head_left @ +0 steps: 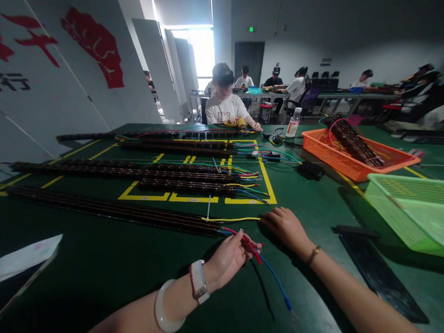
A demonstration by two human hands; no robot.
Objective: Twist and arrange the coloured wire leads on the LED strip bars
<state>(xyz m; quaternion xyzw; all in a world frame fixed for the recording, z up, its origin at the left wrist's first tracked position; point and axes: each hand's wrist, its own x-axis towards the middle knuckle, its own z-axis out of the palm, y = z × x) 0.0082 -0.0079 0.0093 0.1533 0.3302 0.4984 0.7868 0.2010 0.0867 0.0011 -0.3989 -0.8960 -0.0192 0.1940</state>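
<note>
My left hand, palm up, has its thumb and fingers closed on a red wire and a blue wire. The blue wire runs on past my fingers and ends in a fork terminal over the table. Palm down to the right, my right hand covers the end of a yellow wire, its fingers pinched there. All these wires come from the right end of a long dark wire bundle. A white cable tie stands upright near that end.
More dark bundles lie behind, over yellow tape outlines on the green table. At right are an orange basket, a green basket, a black flat piece and a bottle. A co-worker sits opposite.
</note>
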